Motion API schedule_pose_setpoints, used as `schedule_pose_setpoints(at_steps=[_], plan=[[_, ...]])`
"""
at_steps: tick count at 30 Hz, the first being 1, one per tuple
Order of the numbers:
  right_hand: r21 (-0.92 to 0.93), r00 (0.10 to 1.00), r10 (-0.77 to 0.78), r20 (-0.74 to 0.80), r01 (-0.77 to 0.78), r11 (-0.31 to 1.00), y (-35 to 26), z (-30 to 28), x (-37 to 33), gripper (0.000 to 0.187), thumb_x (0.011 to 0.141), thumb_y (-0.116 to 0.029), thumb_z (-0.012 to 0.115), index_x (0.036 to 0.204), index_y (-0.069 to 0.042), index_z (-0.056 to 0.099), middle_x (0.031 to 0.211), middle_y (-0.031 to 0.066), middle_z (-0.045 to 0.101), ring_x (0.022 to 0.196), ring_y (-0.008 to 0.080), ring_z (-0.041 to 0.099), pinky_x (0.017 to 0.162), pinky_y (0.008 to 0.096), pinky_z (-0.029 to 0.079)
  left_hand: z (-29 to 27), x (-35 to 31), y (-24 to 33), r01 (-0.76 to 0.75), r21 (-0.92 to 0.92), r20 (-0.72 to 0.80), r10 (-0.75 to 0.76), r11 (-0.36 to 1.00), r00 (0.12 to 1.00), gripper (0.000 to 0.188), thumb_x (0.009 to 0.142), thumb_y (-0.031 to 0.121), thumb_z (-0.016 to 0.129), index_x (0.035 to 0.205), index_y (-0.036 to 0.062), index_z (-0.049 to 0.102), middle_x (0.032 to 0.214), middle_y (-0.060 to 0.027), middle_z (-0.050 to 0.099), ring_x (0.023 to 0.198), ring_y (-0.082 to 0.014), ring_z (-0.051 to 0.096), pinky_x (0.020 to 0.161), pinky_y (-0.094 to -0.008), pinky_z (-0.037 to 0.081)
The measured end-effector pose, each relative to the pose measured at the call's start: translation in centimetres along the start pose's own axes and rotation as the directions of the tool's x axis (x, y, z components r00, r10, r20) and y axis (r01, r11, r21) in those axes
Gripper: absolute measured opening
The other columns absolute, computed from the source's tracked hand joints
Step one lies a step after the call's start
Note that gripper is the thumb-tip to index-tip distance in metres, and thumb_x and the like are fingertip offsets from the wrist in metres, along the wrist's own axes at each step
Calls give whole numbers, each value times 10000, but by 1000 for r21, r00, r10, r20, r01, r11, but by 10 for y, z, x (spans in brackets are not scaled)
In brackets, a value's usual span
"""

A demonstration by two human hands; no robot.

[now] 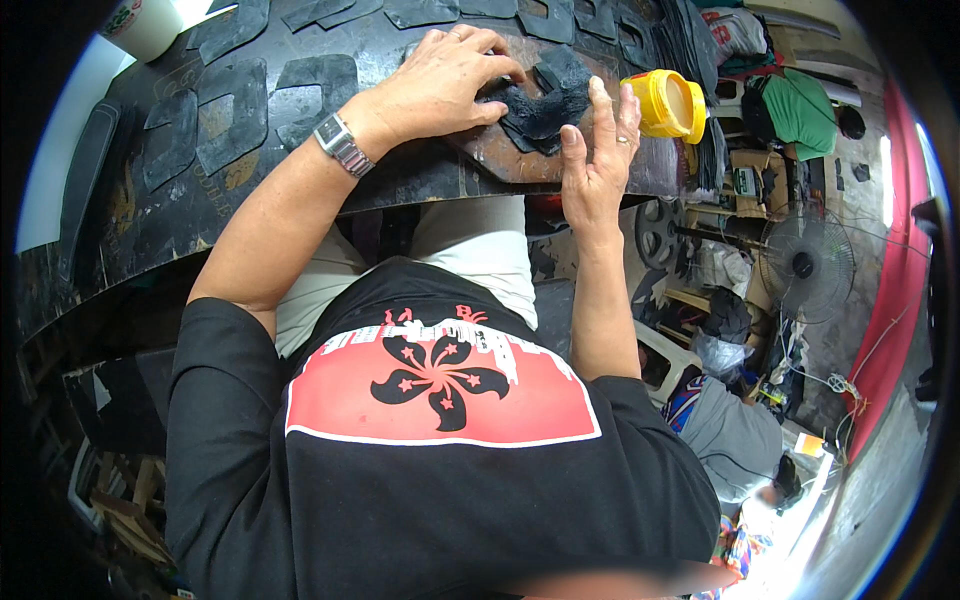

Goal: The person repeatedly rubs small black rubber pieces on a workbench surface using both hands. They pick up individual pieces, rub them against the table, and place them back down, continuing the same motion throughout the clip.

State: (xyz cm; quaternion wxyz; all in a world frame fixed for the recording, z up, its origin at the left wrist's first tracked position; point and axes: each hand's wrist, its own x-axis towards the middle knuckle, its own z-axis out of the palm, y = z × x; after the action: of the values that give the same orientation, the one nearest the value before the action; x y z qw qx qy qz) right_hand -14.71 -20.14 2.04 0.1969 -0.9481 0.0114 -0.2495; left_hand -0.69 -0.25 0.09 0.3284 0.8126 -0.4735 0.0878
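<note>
A curved black leather-like piece with a dusty surface lies on a brown board near the table's edge. My left hand, wearing a metal watch, reaches in from the left. Its thumb and bent fingers close on the piece's left edge; the fingertips are partly hidden. On the other side, my right hand stands beside the piece, its fingers stretched and apart, gripping nothing. Just right of it is a yellow jar lying or tilted toward the right.
Several flat black cut-outs are spread over the dark table. A white container stands at the far left, and stacked black sheets hang at the right. Beyond the table are a fan, cluttered shelves and two other people.
</note>
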Motion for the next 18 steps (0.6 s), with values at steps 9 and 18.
schedule_pose_setpoints(at_steps=[9,18], plan=[[221,1000,22,-15,-18,975,-4,-5,1,600,995,-430,627,1477,-94,503,1500,206,470,1427,364,395,1188,464,301,-2,4,1,-49,-94,6,49,994,999,329,810,143,769,1129,114,690,1270,-81,600,1242,-288,550,1059,-429,432],[-60,995,58,86,-53,997,7,0,-4,581,1021,-516,521,1454,-129,547,1582,216,365,1508,423,215,1210,588,152,-3,4,3,-91,-116,-21,89,989,996,282,793,79,771,1055,92,668,1234,-75,603,1207,-288,569,1030,-423,448]])
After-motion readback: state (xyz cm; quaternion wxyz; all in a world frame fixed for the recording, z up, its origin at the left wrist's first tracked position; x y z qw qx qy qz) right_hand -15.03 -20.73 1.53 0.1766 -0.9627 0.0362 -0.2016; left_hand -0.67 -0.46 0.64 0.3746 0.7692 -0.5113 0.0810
